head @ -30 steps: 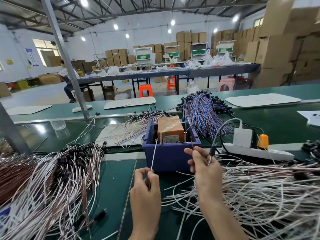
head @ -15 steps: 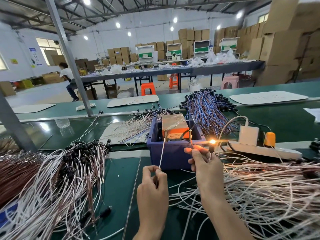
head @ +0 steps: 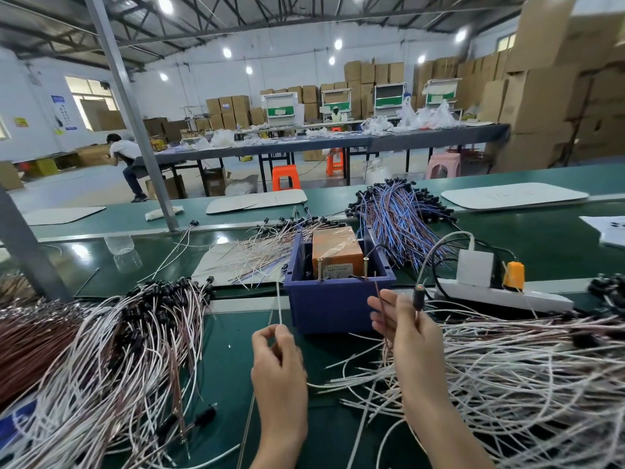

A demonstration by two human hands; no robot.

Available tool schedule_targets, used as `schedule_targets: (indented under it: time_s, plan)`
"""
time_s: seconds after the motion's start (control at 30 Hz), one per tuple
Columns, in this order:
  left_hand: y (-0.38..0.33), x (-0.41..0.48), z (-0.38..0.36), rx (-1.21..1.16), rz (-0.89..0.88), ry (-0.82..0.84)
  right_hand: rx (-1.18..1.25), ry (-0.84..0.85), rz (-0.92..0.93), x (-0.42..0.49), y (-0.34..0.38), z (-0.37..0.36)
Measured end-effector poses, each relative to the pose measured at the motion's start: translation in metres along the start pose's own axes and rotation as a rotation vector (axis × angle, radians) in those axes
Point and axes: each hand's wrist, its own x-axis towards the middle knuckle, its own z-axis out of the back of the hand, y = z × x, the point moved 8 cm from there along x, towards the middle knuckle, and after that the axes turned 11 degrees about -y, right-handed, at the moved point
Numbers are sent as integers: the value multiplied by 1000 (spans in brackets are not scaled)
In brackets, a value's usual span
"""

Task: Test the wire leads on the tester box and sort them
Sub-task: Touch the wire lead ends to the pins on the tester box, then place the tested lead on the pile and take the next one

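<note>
An orange tester box sits inside a blue bin, with two upright metal screws at its front. My left hand pinches a white wire end that stands up just left of the bin, apart from the left screw. My right hand pinches the brown wire end and the same lead's black lamp head, held in front of the bin's right corner. The lamp is unlit.
A heap of white and brown leads lies on the left, another tangled heap on the right. Blue-red leads lie behind the bin. A white power strip with an orange plug sits at right. A steel post rises at left.
The lamp glowed half a second ago with the wire ends on the screws. Both hands have since drawn the ends back off the screws, and the lamp has gone dark.
</note>
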Motion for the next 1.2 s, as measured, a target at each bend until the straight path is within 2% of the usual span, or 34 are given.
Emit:
schedule_targets:
  time_s: [0.13,0.23,0.3,0.5,0.57,0.7,0.8,0.83,0.9,1.03,1.1,1.2]
  plan:
    - [4,8,8,3,29,-60,-35,3,73,9,34,21]
    - [4,10,9,16,33,-71,178,-71,-26,38,58,47]
    - [2,9,7,27,23,-55,302,-163,-88,58,74,70]
    - [2,10,6,87,5,-63,201,-503,17,100,118,152]
    - [3,9,5,101,9,-65,79,-558,61,106,128,172]
    - [-1,4,-1,131,8,-31,-314,-650,133,102,139,198]
    - [-6,-3,-8,116,9,55,-497,-719,356,73,154,189]
    - [-7,-4,-10,112,14,92,-536,-691,469,61,158,176]
    - [-12,2,-8,150,-12,147,-541,-529,672,34,156,133]
    - [-34,42,18,335,-148,175,-542,-41,888,-30,114,28]
    - [-45,66,34,469,-222,224,-613,218,918,-55,79,-13]
    - [-48,102,65,749,-281,267,-729,600,729,-73,16,-51]
